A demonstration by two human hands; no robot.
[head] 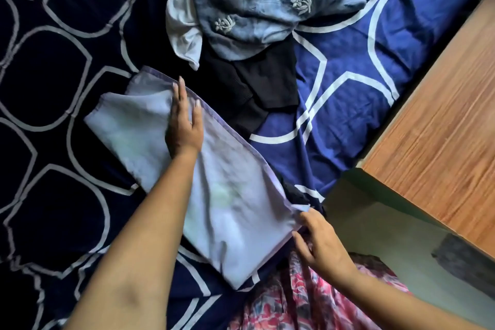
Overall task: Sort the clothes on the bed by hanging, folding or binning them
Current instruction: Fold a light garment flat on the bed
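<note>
so the lilac cloth (235, 195) lies slantwise on the bed (375, 61), near the front edge, and it looks like the folding step is on. left hand (184, 118) is open and flat, fingers straight, pressing down on the far half. right hand (318, 238) pinches the near corner by the hem, fingers curled round it.

imo the trick here is to let the flat hand pin the fold line while the other pulls the corner taut and carries it over, edges matched. then smooth out the wrinkles in the middle before the next fold.

the cloth looks thin and soft, with a stitched purple hem, so it should crease easy but also slide around. just past it sits the rest of the heap: a black piece (262, 83), matte and limp, a crinkly blue piece (254, 8) with embroidered flowers, and something whitish (182, 21) bunched beside that. the sheet is navy with pale curved lines. there's a wood-grain panel (442, 115) off to the right.
</note>
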